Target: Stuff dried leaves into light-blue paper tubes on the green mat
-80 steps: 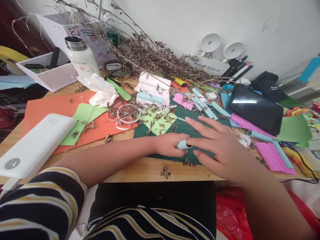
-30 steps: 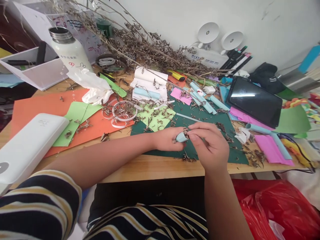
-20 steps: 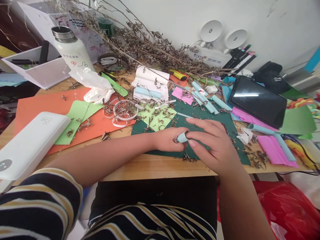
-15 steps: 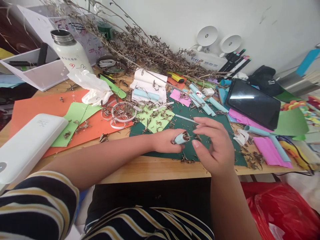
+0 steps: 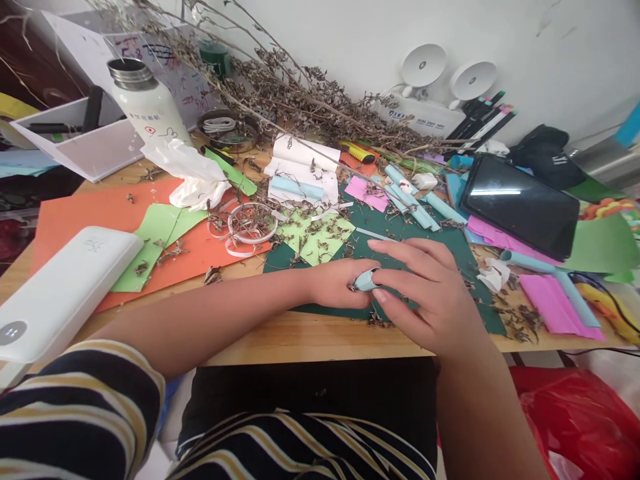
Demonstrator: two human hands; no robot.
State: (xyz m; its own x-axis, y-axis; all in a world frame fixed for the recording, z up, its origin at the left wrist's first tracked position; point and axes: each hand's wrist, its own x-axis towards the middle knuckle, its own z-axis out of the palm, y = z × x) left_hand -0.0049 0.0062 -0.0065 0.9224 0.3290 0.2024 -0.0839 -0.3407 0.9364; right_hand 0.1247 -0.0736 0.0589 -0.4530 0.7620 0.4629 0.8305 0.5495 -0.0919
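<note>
My left hand (image 5: 340,283) is closed around a light blue paper tube (image 5: 366,281), its mouth facing right. Most of the tube is hidden inside the fist. At that mouth my right hand (image 5: 431,293) has its index fingertip pressed in, with the thumb just below and the fingers apart. The fingertip covers whatever fills the tube. Under both hands lies a dark green mat (image 5: 460,267) strewn with dried leaf bits (image 5: 381,319). A light green paper sheet (image 5: 320,250) with crumbled leaves lies beyond the left hand.
Dry branches (image 5: 310,87) lean across the back. Several blue paper tubes (image 5: 407,200) and a black tablet (image 5: 520,207) lie to the right. A white power bank (image 5: 75,287), a bottle (image 5: 150,100) and a tape ring (image 5: 253,223) are to the left. A red bag (image 5: 580,420) hangs below right.
My right hand has moved left to the tube, and its index finger now presses into the mouth where dried leaves showed before. The left hand keeps its grip. The view has shifted slightly.
</note>
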